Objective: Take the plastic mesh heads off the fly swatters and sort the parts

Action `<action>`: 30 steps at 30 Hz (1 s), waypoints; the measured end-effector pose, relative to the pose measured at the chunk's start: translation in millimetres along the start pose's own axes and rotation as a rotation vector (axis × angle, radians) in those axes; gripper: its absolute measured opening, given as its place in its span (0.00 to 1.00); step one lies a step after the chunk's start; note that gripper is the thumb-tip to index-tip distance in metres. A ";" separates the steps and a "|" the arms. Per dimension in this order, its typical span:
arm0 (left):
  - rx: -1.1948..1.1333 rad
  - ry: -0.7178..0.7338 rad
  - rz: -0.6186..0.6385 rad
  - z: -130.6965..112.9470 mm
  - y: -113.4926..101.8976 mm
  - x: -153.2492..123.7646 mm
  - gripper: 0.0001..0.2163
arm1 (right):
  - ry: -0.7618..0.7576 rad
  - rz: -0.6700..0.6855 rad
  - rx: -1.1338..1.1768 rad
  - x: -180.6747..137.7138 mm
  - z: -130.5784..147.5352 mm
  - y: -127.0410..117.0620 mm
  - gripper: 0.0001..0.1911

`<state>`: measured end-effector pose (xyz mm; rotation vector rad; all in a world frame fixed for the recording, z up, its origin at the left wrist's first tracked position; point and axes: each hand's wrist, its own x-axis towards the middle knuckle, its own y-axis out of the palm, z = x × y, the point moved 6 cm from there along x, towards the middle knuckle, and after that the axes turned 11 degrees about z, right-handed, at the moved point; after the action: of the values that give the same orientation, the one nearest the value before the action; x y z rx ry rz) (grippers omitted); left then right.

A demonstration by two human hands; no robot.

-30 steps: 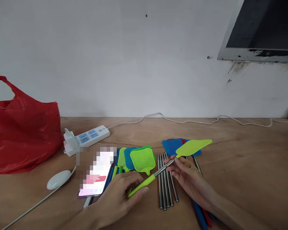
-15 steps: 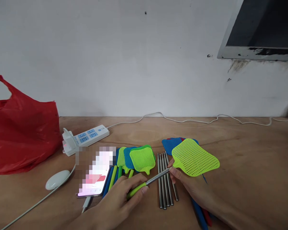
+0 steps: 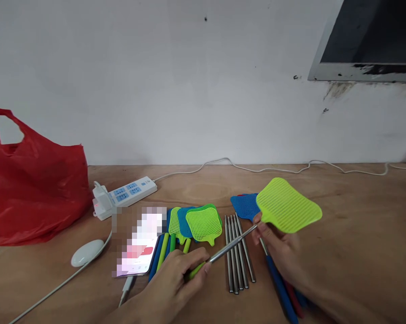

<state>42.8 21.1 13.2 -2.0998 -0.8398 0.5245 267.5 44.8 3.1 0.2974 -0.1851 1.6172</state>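
Note:
Between my two hands I hold a fly swatter [image 3: 288,204] with a yellow-green mesh head, a metal telescopic rod and a green grip. My left hand [image 3: 182,276] is closed around the green grip. The fingers of my right hand [image 3: 273,236] pinch the rod where it meets the head. Below the rod lie several loose metal rods [image 3: 236,261], side by side. Loose green and blue swatter heads [image 3: 204,222] overlap to their left, beside coloured grips [image 3: 162,252]. Under my right hand are swatters with blue heads [image 3: 245,205] and blue and red grips [image 3: 280,288].
A lit phone [image 3: 140,252], partly pixelated, lies left of the grips. Behind it is a white power strip [image 3: 131,191], its cord running along the wall. A white mouse-shaped object [image 3: 87,253] and a red plastic bag [image 3: 37,189] are at left on the wooden table [image 3: 358,234].
My right hand has moved right and slightly up with the swatter head, and more of the metal rod shows between my hands. My left hand stays on the grip.

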 end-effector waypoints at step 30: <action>0.024 0.068 -0.092 7.2 -4.4 0.0 0.12 | 0.244 0.205 0.214 -11.8 -17.0 29.8 0.26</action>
<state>36.8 26.9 12.3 -2.0345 -0.8822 0.4099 237.1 36.6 -14.8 0.2476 0.1490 1.8640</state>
